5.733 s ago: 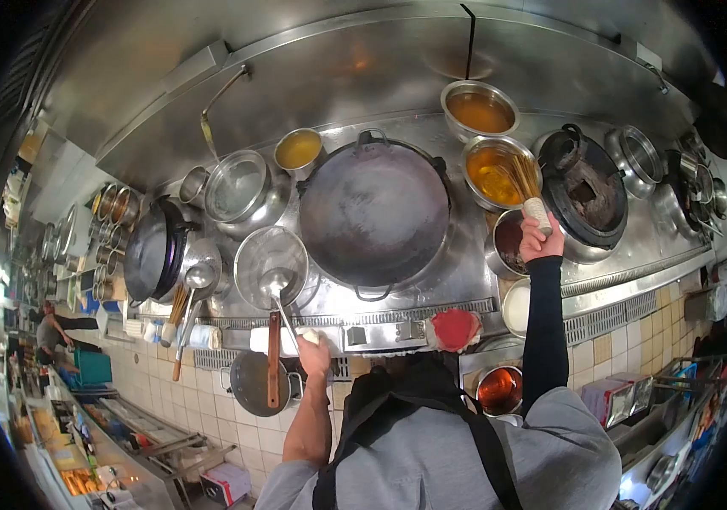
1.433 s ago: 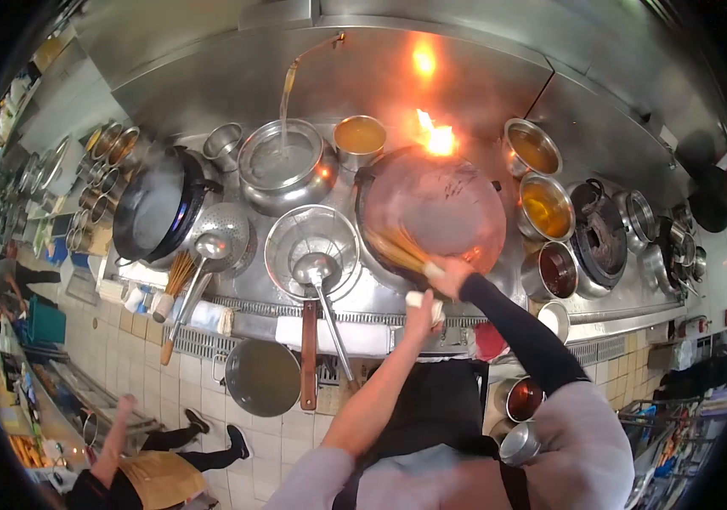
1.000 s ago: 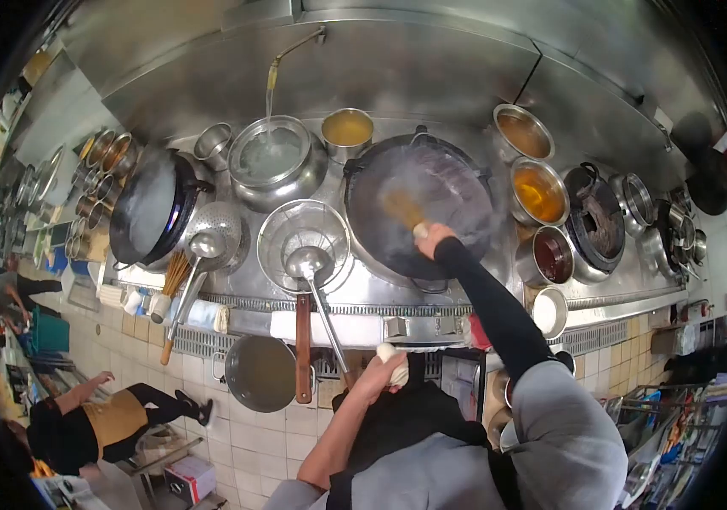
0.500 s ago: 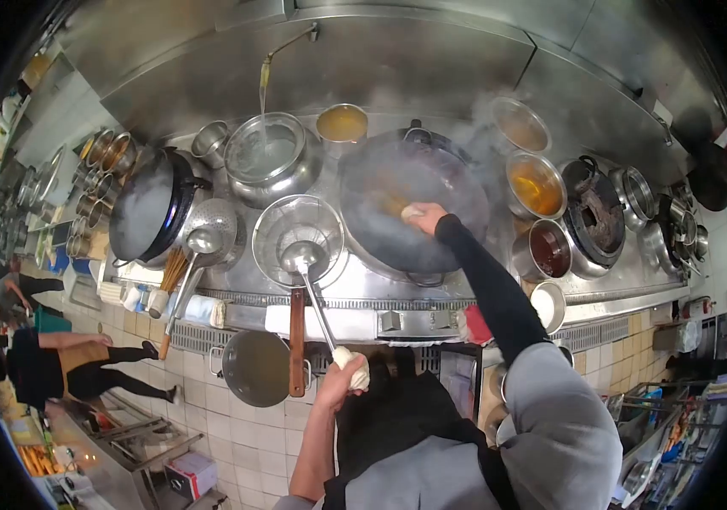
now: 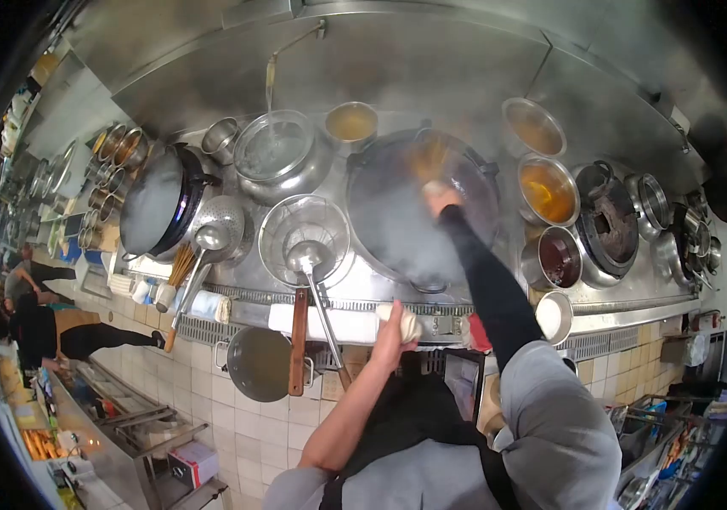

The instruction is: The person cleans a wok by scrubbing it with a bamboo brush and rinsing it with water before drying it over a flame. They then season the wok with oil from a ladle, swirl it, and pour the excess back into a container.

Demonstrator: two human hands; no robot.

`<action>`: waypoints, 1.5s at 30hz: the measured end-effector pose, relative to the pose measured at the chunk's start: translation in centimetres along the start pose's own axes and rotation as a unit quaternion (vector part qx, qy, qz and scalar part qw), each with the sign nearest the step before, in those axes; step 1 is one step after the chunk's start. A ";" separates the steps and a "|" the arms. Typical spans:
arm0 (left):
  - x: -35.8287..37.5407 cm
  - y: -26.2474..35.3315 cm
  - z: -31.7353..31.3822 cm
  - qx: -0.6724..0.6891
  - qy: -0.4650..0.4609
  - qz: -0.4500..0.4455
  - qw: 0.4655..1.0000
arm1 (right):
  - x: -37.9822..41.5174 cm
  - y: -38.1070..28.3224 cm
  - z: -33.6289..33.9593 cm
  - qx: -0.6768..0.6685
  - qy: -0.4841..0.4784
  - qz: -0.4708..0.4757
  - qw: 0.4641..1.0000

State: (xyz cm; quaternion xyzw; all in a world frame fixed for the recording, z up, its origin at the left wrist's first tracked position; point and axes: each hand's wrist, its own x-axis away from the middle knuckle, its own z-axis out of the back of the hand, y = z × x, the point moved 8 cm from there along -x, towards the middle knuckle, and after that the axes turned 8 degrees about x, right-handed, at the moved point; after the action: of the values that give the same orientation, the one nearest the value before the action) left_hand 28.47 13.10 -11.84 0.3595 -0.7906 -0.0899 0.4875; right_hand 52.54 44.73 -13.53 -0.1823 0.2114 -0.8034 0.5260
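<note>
A large steaming wok (image 5: 474, 161) sits on the range in front of me. Over it, my right hand (image 5: 442, 201) is closed around the pale handle of a bamboo brush (image 5: 428, 160), its bristles blurred near the wok's far side. At the counter's front edge, my left hand (image 5: 390, 333) grips a folded pale cloth (image 5: 401, 321). Left of that hand a steel ladle (image 5: 308, 257) rests in a wire strainer (image 5: 271, 240), its handle slanting down over the edge. The strainer's wooden handle (image 5: 299, 340) also sticks out past the counter.
A pot under a running tap (image 5: 275, 146) stands back left, and a bowl of yellow liquid (image 5: 351, 123) beside it. Bowls of amber liquid (image 5: 543, 192) and dark red sauce (image 5: 559, 260) are right of the wok. Another wok (image 5: 149, 204) steams at left. People (image 5: 66, 327) stand far left.
My left hand has let go of the ladle handle and moved right with the cloth. My right hand and the brush have moved toward the wok's far side.
</note>
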 end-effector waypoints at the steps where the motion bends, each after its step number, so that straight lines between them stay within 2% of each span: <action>1: -1.5 -0.5 -1.2 0.007 0.011 -0.002 1.000 | 3.3 -2.5 -1.4 0.000 0.025 0.085 0.996; 3: -4.3 -0.8 -3.5 0.017 0.026 -0.005 0.999 | 10.9 -7.6 -4.0 0.007 0.076 0.255 0.964; 4: -5.8 0.0 -4.8 0.011 0.041 -0.019 0.999 | 11.9 -8.1 -4.5 0.027 0.105 0.312 0.944; 5: -6.5 -0.2 -5.6 0.007 0.062 -0.025 0.998 | 10.7 -6.6 -5.5 0.043 0.117 0.313 0.942; 6: -6.7 -1.0 -5.7 0.002 0.083 -0.028 0.996 | 8.2 -3.7 -7.1 0.057 0.108 0.278 0.953; 7: -8.0 -1.0 -5.5 -0.002 0.111 -0.070 0.991 | 4.9 -0.7 -9.1 0.059 0.085 0.219 0.970; 8: -9.5 -0.7 -5.1 -0.007 0.139 -0.112 0.984 | 3.8 -0.7 -8.5 0.035 0.060 0.168 0.983; 9: -10.2 -1.1 -4.1 -0.016 0.168 -0.148 0.975 | 3.8 0.4 -8.5 -0.072 0.025 0.073 0.994; 12: -9.8 0.3 -4.4 0.008 0.186 -0.186 0.965 | 8.5 -6.9 -0.8 -0.015 -0.153 0.233 0.960; 13: -9.9 0.2 -4.2 0.007 0.188 -0.188 0.964 | 10.4 -7.5 1.2 0.087 -0.253 0.288 0.920; 14: -9.6 0.3 -4.4 0.012 0.185 -0.175 0.967 | 11.9 -6.6 3.7 0.185 -0.345 0.335 0.857; 15: -9.9 0.2 -4.5 0.004 0.166 -0.168 0.972 | 12.5 -4.1 6.7 0.273 -0.392 0.354 0.804; 16: -10.3 -0.1 -4.5 -0.001 0.149 -0.162 0.975 | 10.5 -0.5 8.8 0.402 -0.423 0.319 0.747; 17: -10.3 -0.8 -4.4 -0.005 0.136 -0.152 0.979 | 6.2 5.3 10.0 0.487 -0.453 0.412 0.623; 20: -9.0 -0.5 -5.4 -0.007 0.134 -0.168 0.977 | -1.6 1.4 22.3 0.597 -0.183 0.169 0.762; 21: -9.1 -0.7 -5.4 -0.023 0.120 -0.167 0.978 | -4.0 2.0 25.1 0.512 0.028 0.146 0.846; 23: -10.0 -0.6 -4.9 -0.055 0.092 -0.170 0.980 | -2.2 0.0 25.4 0.375 0.086 0.116 0.916; 24: -10.3 -0.8 -4.8 -0.060 0.071 -0.139 0.986 | -0.6 -1.2 25.1 0.302 0.114 0.099 0.941; 26: -10.4 -1.1 -4.3 -0.074 0.029 -0.075 0.994 | 1.5 -0.3 18.4 0.215 0.070 0.019 0.974; 27: -9.4 -0.8 -4.1 -0.077 0.023 -0.054 0.995 | 2.1 1.4 13.5 0.202 0.042 -0.005 0.978; 28: -7.2 -0.2 -4.1 -0.079 0.016 -0.033 0.996 | 1.9 3.4 7.9 0.160 0.031 0.019 0.986; 29: -5.3 0.2 -3.7 -0.080 0.009 -0.010 0.997 | 2.1 4.4 1.4 0.211 -0.103 0.113 0.965; 30: -4.0 0.2 -2.6 -0.085 -0.009 -0.002 0.996 | 5.8 2.9 1.1 0.172 -0.127 0.122 0.969; 31: -2.3 -0.1 -1.1 -0.090 -0.028 0.008 0.996 | 10.1 0.9 2.4 0.133 -0.151 0.129 0.971; 33: 2.8 0.9 1.9 -0.140 -0.013 0.030 0.990 | 15.7 -1.6 5.7 0.126 -0.300 0.220 0.919; 35: 6.8 0.8 5.3 -0.101 -0.027 0.029 0.994 | 18.5 -2.3 12.8 0.120 -0.363 0.273 0.883; 36: 8.4 0.8 7.3 -0.098 0.002 0.037 0.994 | 16.3 1.1 13.4 0.150 -0.412 0.294 0.849; 37: 9.8 0.4 9.3 -0.096 0.031 0.047 0.994 | 14.5 1.9 17.8 0.285 -0.463 0.221 0.810; 38: 10.5 -0.1 11.0 -0.082 0.040 0.043 0.995 | 8.7 8.1 18.8 0.394 -0.439 0.179 0.788; 40: 11.0 -0.7 13.4 -0.053 0.055 0.031 0.997 | 7.5 2.9 30.1 0.478 -0.218 0.103 0.845; 42: 11.3 -0.4 14.0 -0.044 0.063 0.017 0.997 | 4.0 6.1 35.0 0.412 0.014 0.023 0.911; 45: 11.0 -0.2 14.0 -0.030 0.066 -0.007 0.997 | 3.7 9.9 37.7 0.293 0.139 0.008 0.946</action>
State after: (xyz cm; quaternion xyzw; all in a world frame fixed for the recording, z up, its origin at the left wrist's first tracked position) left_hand 13.98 2.85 -11.29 0.3555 -0.7508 -0.0933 0.5488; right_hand 78.18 32.21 13.29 0.0953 0.0392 -0.8432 0.5276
